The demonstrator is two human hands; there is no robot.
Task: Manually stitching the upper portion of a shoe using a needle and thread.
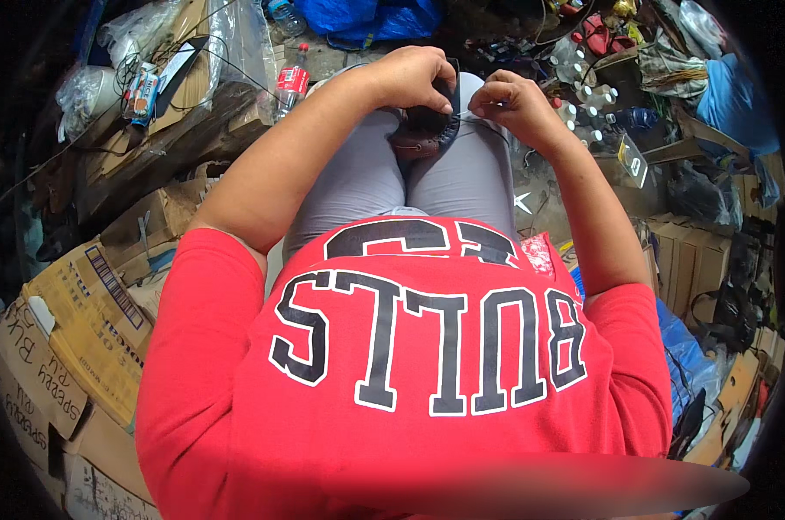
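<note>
A dark brown shoe point(420, 146) rests between my knees, over the grey trousers point(358, 178). Its edge shows a line of stitches or lacing. My left hand point(414, 80) grips the upper part of the shoe, thumb bent over it and fingers curled behind. Just to the right, my right hand point(515, 106) is closed in a pinch beside the shoe. A thin dark strand runs near its fingertips; whatever they pinch is too small to make out.
A clear bottle with a red label point(294, 82) stands left of my knee. Several small bottles point(596, 100) cluster at the right. A pale X-shaped thing point(522, 204) lies beside my right thigh. Cardboard boxes point(85, 303) are stacked at left, and a blue plastic sheet point(375, 19) lies ahead.
</note>
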